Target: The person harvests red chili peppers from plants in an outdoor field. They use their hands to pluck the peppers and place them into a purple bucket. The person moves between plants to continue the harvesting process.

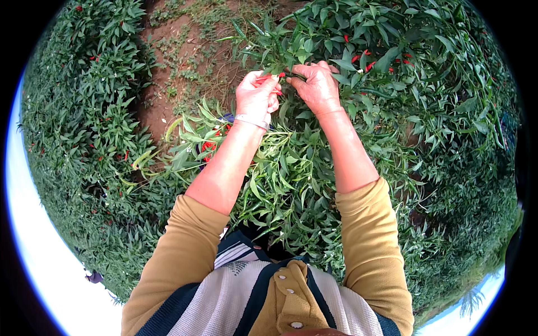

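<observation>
My left hand (257, 97) is closed around several slim red chili peppers (264, 79), whose ends show past the thumb. A silver bracelet (251, 122) circles that wrist. Just to the right, my right hand (316, 87) pinches a dark green part of the chili plant (309, 44); whether it is a stem or an unripe pepper I cannot tell. A red pepper tip lies between the two hands. Behind my left forearm, more red peppers (208, 148) sit beside something blue (229, 117), largely hidden by leaves and the arm.
Dense chili plants stand at left (84, 105) and right (454, 105), with red peppers (370, 66) among the right-hand leaves. Reddish bare soil (168, 38) with low weeds runs between the rows. Leafy branches (290, 168) reach up close under my forearms.
</observation>
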A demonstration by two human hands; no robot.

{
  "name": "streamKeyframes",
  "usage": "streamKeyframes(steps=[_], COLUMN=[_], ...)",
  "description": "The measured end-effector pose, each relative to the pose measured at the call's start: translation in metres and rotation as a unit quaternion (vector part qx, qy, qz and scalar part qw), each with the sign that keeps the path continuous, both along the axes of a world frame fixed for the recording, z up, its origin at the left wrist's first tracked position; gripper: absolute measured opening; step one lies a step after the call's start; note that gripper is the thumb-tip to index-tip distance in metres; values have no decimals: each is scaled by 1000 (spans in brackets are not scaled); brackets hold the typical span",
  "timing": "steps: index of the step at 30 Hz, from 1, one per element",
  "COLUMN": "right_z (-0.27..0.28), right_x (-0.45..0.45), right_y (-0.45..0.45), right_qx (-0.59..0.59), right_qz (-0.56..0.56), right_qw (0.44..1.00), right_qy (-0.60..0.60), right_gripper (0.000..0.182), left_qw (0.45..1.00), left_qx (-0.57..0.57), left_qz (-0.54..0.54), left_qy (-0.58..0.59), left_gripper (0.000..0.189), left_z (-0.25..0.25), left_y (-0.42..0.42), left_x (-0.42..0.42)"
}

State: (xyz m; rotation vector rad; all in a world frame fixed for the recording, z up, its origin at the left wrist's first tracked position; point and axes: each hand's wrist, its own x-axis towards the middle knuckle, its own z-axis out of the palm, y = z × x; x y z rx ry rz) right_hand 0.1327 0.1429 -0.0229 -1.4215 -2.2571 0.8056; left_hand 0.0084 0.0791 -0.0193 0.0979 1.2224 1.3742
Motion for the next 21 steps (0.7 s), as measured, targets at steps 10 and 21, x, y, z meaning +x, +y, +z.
streamKeyframes(steps=[10, 21], right_z=[-11, 41], right_x=[-2, 96], right_y=[-3, -60], right_qx=[-9, -21], right_qz=[-59, -446], right_qw=[997, 780], right_qy=[43, 439], right_gripper=[11, 19], left_qw=[946, 973], left_qx=[104, 120], left_qz=[-67, -88], left_qy=[299, -179], left_gripper=[5, 7], left_z=[1, 12], left_y=[10, 8], left_x=[11, -11])
